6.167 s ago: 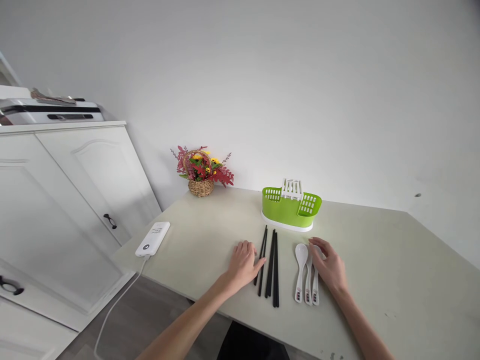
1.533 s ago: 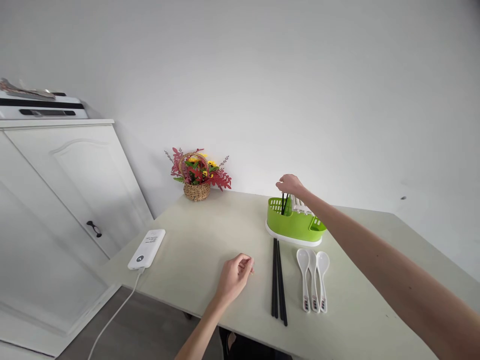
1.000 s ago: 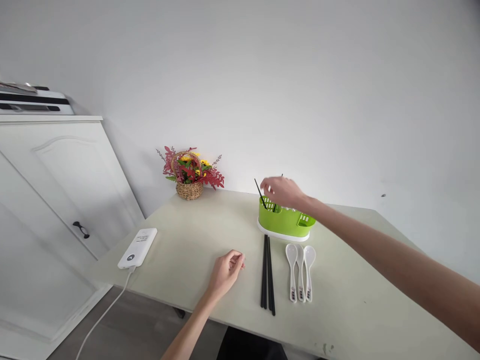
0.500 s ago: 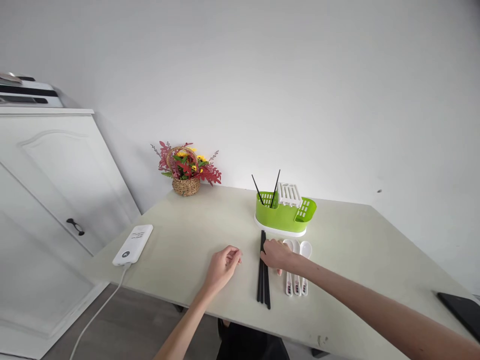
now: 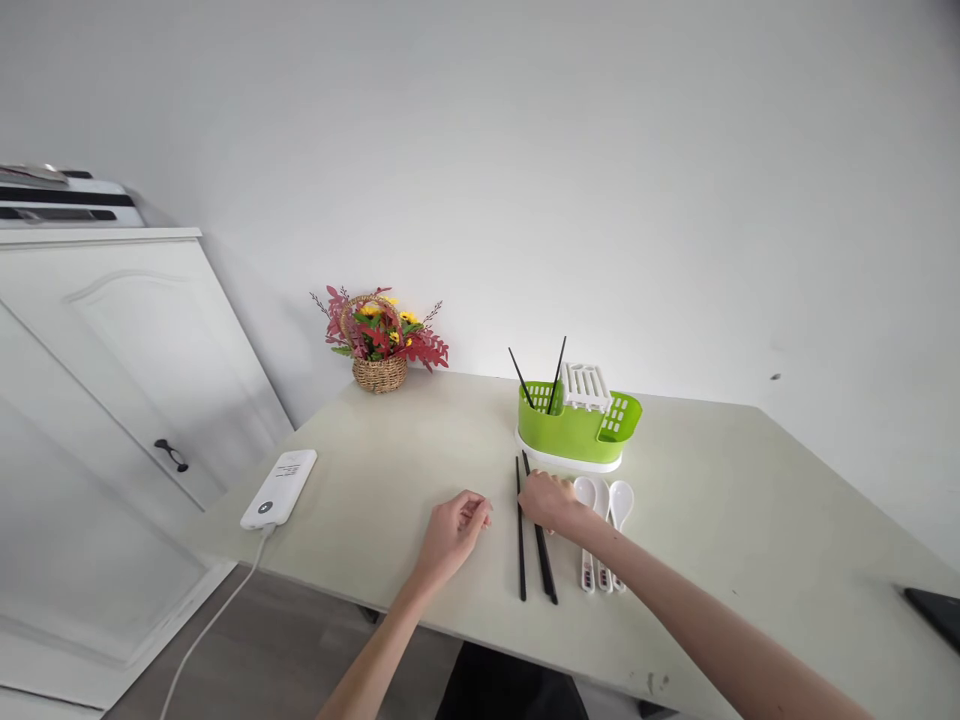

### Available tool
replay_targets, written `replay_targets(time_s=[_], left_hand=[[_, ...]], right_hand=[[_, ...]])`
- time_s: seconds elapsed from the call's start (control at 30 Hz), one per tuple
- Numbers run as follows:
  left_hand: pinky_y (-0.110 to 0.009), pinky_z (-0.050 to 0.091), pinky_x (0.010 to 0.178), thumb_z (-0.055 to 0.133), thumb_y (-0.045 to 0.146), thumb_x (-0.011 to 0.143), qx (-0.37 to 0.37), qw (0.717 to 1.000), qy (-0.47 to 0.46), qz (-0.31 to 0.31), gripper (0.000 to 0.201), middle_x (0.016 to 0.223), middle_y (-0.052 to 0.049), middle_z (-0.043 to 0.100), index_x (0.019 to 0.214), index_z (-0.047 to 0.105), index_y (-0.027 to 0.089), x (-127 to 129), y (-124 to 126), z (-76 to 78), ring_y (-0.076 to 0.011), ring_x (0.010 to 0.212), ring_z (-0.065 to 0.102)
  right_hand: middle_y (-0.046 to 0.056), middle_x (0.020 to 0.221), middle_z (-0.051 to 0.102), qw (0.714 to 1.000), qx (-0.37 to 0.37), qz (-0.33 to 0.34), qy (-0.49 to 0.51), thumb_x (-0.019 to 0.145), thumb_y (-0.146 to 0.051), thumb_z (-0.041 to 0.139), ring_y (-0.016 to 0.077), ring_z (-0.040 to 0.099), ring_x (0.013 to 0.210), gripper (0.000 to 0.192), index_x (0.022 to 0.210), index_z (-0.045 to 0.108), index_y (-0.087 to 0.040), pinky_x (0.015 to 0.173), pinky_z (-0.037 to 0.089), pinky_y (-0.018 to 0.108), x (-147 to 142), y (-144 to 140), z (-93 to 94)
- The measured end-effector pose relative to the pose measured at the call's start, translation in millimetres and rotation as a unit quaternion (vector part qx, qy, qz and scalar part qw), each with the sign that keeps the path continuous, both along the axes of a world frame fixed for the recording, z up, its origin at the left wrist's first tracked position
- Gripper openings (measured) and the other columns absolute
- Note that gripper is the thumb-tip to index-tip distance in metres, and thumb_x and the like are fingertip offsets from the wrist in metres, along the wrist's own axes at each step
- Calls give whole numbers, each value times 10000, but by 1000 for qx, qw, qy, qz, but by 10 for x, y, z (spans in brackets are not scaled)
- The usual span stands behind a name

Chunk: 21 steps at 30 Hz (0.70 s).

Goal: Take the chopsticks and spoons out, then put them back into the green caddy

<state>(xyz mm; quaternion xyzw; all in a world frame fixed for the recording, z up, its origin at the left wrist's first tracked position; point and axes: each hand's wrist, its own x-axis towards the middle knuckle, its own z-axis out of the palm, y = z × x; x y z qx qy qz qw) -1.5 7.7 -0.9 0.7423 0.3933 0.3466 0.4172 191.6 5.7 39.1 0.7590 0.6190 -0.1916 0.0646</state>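
Observation:
My right hand (image 5: pixel 549 500) is closed over a pair of black chopsticks (image 5: pixel 547 565) that slant on the table, their middles hidden beneath my fingers. A single black chopstick (image 5: pixel 521 560) lies just left of that pair. Three white spoons (image 5: pixel 587 570) lie side by side under and beside my right wrist, bowls away from me. To the left, my left hand (image 5: pixel 451 535) rests on the table, loosely curled, with nothing visible in it. Behind my right hand stands a green utensil holder (image 5: pixel 570 432) with two black chopsticks leaning in its left compartment.
A white slatted piece (image 5: pixel 586 386) sits atop the holder. A flower basket (image 5: pixel 380 374) stands at the back left of the table (image 5: pixel 360 450). A white power bank (image 5: pixel 281 488) with a cable (image 5: pixel 217 610) lies left, a black phone-like object (image 5: pixel 934 612) far right.
The bunched chopsticks have been separated: one lies apart on the left, and the others have shifted right, tilted under my right hand. My left hand remains curled. The view has turned slightly.

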Motion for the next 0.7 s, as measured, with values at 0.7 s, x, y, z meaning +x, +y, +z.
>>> replay_targets(time_s=[0.7], left_hand=[[-385, 592, 961, 723, 588, 871, -125, 981, -147, -17, 461, 1031, -97, 801, 991, 778, 146, 330, 288, 956, -259, 982, 749]], right_hand=[[-92, 570, 457, 921, 159, 154, 322, 1056, -483, 350, 112, 498, 489, 310, 925, 510, -251, 579, 374, 250, 38, -203, 751]])
